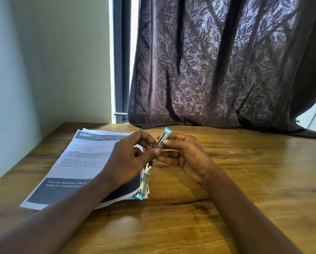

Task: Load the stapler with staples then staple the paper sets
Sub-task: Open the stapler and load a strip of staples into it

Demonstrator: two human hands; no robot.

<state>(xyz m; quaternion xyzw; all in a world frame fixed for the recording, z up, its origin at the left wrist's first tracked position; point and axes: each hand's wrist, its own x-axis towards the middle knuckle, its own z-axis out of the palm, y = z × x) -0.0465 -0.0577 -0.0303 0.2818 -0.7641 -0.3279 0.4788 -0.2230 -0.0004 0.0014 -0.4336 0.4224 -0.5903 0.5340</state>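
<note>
Stapler [158, 154]: swung open, held above the desk [226, 180] between both hands, loading step in hand.

Its blue-tipped top arm points up and away; the lower arm hangs down over the edge of the paper sets [76, 162]. Your left hand [129, 162] pinches at mid-body, fingertips closed narrow; your right hand [186, 154] grips the upper arm. No staple strip is visible. Judgement: keep the channel facing up, steady the right hand, seat staples legs-down before closing.

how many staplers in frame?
1. The stapler is swung open between both hands above the table, its lower end by the right edge of the paper stack. Anything under the papers would be hidden.
</note>
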